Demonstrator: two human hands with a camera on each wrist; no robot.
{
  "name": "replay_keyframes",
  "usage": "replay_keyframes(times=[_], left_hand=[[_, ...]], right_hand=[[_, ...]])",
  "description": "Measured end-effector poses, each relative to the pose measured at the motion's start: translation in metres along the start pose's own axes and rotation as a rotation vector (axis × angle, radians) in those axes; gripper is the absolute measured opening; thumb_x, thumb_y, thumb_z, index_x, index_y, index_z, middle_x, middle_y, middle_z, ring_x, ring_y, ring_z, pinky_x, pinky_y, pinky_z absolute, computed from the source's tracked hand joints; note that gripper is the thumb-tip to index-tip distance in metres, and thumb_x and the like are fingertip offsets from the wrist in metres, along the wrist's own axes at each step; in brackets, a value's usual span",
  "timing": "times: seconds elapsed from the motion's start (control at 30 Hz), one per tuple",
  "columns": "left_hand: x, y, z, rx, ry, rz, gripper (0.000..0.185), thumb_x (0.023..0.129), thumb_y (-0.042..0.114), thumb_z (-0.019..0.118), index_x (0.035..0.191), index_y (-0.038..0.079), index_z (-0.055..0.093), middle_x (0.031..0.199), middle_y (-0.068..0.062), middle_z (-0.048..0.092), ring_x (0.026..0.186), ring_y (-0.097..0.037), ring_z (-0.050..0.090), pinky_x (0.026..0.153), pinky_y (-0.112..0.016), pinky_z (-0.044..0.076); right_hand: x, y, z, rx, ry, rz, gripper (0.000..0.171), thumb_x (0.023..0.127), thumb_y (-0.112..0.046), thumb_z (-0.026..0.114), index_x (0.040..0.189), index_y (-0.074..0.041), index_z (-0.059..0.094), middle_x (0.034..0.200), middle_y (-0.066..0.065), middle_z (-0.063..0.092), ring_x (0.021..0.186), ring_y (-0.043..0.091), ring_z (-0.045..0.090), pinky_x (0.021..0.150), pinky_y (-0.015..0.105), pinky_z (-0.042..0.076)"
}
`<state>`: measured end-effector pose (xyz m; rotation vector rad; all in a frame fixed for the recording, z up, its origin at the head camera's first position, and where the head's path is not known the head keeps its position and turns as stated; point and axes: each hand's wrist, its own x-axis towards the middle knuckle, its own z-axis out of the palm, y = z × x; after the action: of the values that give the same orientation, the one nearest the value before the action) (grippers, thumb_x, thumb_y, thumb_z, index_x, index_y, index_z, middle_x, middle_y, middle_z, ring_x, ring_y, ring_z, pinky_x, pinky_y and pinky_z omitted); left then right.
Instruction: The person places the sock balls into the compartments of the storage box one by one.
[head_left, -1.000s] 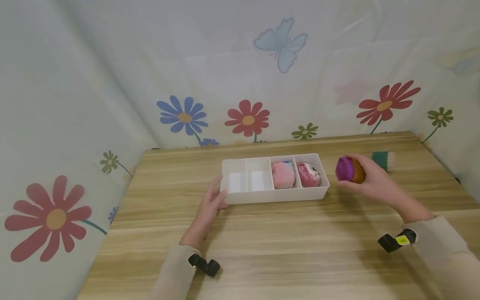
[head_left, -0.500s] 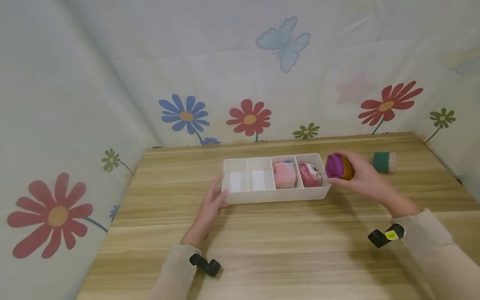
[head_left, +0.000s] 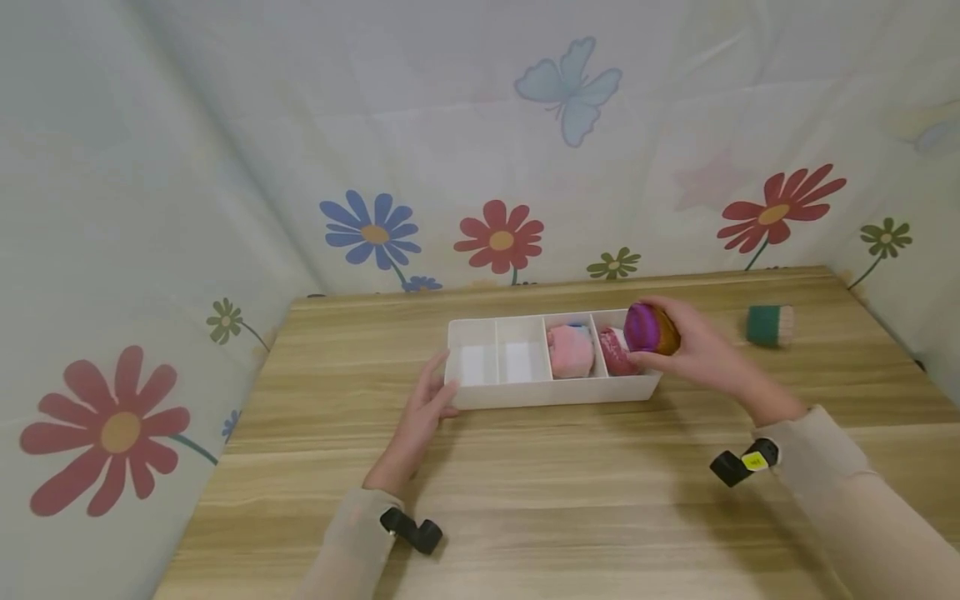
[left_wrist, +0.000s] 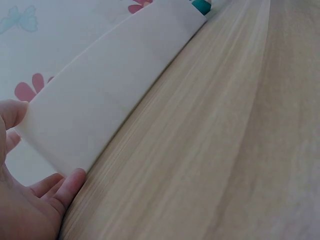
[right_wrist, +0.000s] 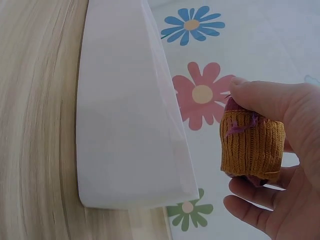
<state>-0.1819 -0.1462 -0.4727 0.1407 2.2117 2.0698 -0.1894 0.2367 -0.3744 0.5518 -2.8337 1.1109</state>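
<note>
Box from high and low views

A rolled bundle of purple and ribbed mustard knit fabric is held in the right hand, above the rightmost compartment of a long white four-compartment box; the left hand holds the box's left end.

The purple roll partly hides the red roll — left sleeve cropped below.
</note>
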Motion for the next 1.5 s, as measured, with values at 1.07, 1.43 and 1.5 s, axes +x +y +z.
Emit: replay_keyframes(times=[1.07,1.43,1.5], left_hand=[[-0.003,0.008,0.000,-0.028,-0.028,-0.025,0.054,0.098,0.025,0.049,0.146,0.025,0.027,0.132,-0.020,0.041,0.112,-0.030,0.046,0.089,-0.051,0.043],[-0.004,0.010,0.000,-0.032,-0.026,-0.024,0.053,0.098,0.022,0.049,0.146,0.024,0.027,0.130,-0.021,0.041,0.110,-0.029,0.047,0.089,-0.051,0.043],[-0.007,0.016,0.001,-0.033,-0.035,-0.020,0.054,0.098,0.020,0.049,0.147,0.020,0.026,0.130,-0.024,0.040,0.110,-0.032,0.046,0.089,-0.054,0.041]], right_hand=[[0.025,-0.026,0.032,0.049,-0.048,-0.126,0.073,0.077,-0.021,0.078,0.136,-0.006,0.037,0.127,0.016,0.044,0.108,0.034,0.045,0.079,0.050,0.050],[0.033,-0.032,0.044,0.071,-0.062,-0.149,0.074,0.075,-0.015,0.078,0.136,-0.006,0.037,0.127,0.015,0.045,0.108,0.032,0.046,0.078,0.048,0.051],[0.034,-0.034,0.046,0.082,-0.067,-0.154,0.074,0.075,-0.015,0.079,0.136,-0.006,0.037,0.127,0.014,0.045,0.107,0.031,0.047,0.077,0.046,0.052]])
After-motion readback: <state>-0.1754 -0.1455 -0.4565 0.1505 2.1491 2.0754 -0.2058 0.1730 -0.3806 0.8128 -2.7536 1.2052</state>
